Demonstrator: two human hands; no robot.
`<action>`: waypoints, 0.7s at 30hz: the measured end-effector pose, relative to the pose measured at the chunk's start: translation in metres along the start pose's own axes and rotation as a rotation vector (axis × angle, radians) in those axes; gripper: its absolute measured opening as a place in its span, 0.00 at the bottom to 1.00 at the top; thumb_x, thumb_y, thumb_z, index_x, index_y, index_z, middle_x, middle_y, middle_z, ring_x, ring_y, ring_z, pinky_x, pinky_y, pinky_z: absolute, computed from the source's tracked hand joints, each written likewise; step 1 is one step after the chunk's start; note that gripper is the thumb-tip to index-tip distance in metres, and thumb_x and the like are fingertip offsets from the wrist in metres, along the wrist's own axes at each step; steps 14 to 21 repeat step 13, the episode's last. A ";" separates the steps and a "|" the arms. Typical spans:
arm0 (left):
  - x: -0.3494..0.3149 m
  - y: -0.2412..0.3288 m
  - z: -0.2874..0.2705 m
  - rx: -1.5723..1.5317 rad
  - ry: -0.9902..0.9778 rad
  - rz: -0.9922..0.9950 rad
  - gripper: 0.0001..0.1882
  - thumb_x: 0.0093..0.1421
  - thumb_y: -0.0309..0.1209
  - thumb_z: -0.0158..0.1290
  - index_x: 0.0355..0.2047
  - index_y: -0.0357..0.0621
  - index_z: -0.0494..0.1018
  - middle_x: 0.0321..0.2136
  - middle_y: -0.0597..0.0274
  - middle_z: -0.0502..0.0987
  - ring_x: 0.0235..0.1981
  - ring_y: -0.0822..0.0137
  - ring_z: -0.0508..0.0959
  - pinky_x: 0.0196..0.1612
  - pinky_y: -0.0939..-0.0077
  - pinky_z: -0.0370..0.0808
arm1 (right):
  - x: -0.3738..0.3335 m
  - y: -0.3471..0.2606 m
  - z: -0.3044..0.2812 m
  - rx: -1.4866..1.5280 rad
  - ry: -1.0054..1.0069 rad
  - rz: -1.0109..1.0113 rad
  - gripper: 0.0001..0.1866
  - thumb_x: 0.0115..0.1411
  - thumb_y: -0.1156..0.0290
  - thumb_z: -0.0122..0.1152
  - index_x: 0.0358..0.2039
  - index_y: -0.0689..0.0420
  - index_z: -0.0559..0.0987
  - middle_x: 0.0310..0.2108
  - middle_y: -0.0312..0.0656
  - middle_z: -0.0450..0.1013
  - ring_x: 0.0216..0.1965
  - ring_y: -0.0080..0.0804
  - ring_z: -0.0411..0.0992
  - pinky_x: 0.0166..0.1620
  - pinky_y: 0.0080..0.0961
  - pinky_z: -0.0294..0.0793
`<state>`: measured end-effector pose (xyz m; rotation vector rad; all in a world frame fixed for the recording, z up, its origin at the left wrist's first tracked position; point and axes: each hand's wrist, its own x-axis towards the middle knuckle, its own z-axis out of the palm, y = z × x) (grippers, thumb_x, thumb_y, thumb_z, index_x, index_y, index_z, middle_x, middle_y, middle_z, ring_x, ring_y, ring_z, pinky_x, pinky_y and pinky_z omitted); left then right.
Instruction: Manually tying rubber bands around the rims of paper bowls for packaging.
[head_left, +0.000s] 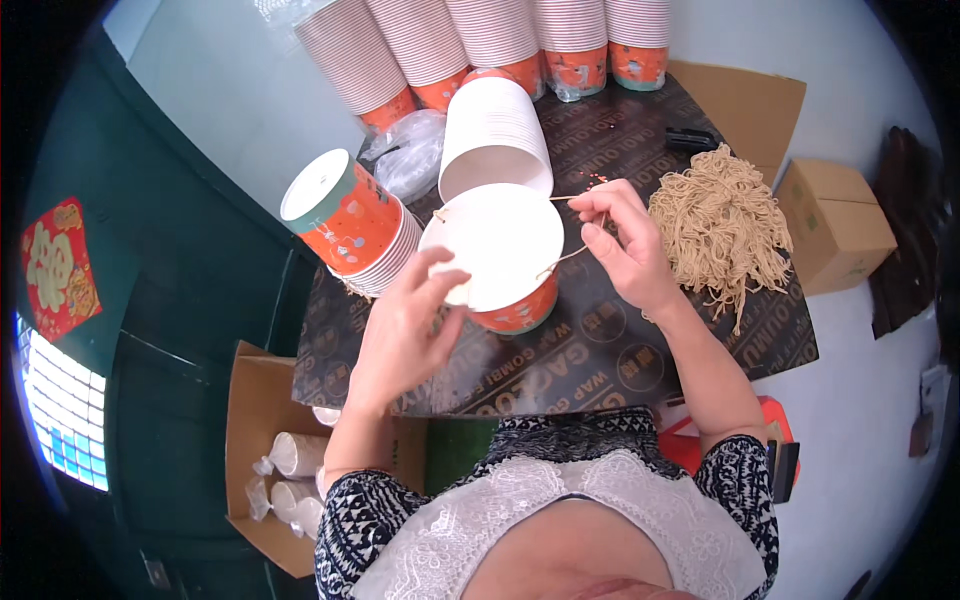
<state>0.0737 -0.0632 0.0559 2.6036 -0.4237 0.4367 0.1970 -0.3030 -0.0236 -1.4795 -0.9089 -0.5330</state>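
An orange paper bucket with a white inside stands near the middle of the table, its mouth facing up toward me. My right hand is closed in a pinch on a thin tan cord, which loops between the fingers and the bucket's right side. A short bit of tan cord shows at the left rim. At the lower left of the rim is my left hand, its fingers apart and reaching over the edge; whether they touch the bucket I cannot tell.
White nested buckets lie just behind. An upside-down orange stack stands left, beside a clear plastic bag. Tall bucket stacks line the back. Tangled tan cords and a black tool lie right. Cardboard boxes flank the table.
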 end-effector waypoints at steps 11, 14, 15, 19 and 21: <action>-0.039 -0.042 0.007 -0.300 0.276 -0.182 0.02 0.58 0.22 0.58 0.32 0.35 0.78 0.17 0.61 0.75 0.17 0.71 0.74 0.22 0.75 0.70 | -0.006 0.028 0.006 0.104 -0.034 0.261 0.20 0.69 0.66 0.51 0.56 0.65 0.71 0.58 0.41 0.64 0.48 0.26 0.70 0.49 0.22 0.70; -0.049 -0.046 0.001 -0.688 0.362 -0.332 0.03 0.63 0.24 0.55 0.34 0.44 0.79 0.17 0.67 0.75 0.19 0.75 0.73 0.24 0.81 0.71 | -0.006 0.033 0.004 0.216 -0.147 0.482 0.22 0.70 0.61 0.50 0.58 0.62 0.71 0.59 0.42 0.64 0.49 0.28 0.70 0.52 0.24 0.70; -0.049 -0.046 0.001 -0.688 0.362 -0.332 0.03 0.63 0.24 0.55 0.34 0.44 0.79 0.17 0.67 0.75 0.19 0.75 0.73 0.24 0.81 0.71 | -0.006 0.033 0.004 0.216 -0.147 0.482 0.22 0.70 0.61 0.50 0.58 0.62 0.71 0.59 0.42 0.64 0.49 0.28 0.70 0.52 0.24 0.70; -0.049 -0.046 0.001 -0.688 0.362 -0.332 0.03 0.63 0.24 0.55 0.34 0.44 0.79 0.17 0.67 0.75 0.19 0.75 0.73 0.24 0.81 0.71 | -0.006 0.033 0.004 0.216 -0.147 0.482 0.22 0.70 0.61 0.50 0.58 0.62 0.71 0.59 0.42 0.64 0.49 0.28 0.70 0.52 0.24 0.70; -0.049 -0.046 0.001 -0.688 0.362 -0.332 0.03 0.63 0.24 0.55 0.34 0.44 0.79 0.17 0.67 0.75 0.19 0.75 0.73 0.24 0.81 0.71 | -0.006 0.033 0.004 0.216 -0.147 0.482 0.22 0.70 0.61 0.50 0.58 0.62 0.71 0.59 0.42 0.64 0.49 0.28 0.70 0.52 0.24 0.70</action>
